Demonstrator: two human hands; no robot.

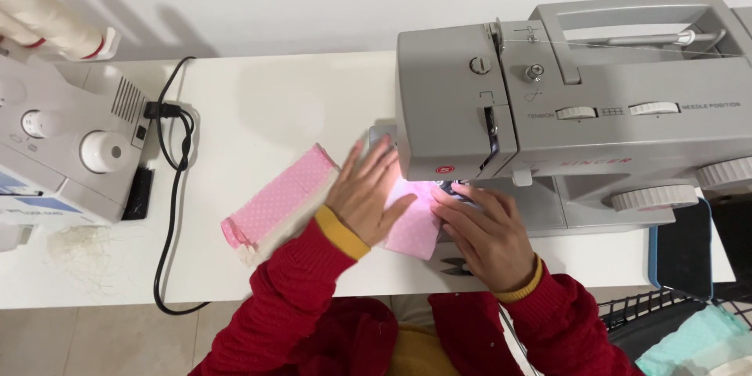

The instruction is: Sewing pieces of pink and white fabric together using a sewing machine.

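Note:
A strip of pink fabric with small white dots lies on the white table, running under the head of a grey sewing machine. My left hand lies flat and spread on the fabric, just left of the needle area. My right hand rests on the fabric's near end right in front of the needle, fingers pressed down. Both sleeves are red with yellow cuffs. The needle and presser foot are mostly hidden by the machine's head.
A white overlock machine with thread cones stands at the far left; its black cable loops over the table's front edge. Small black thread snips lie by my right wrist. A wire basket with teal cloth sits lower right.

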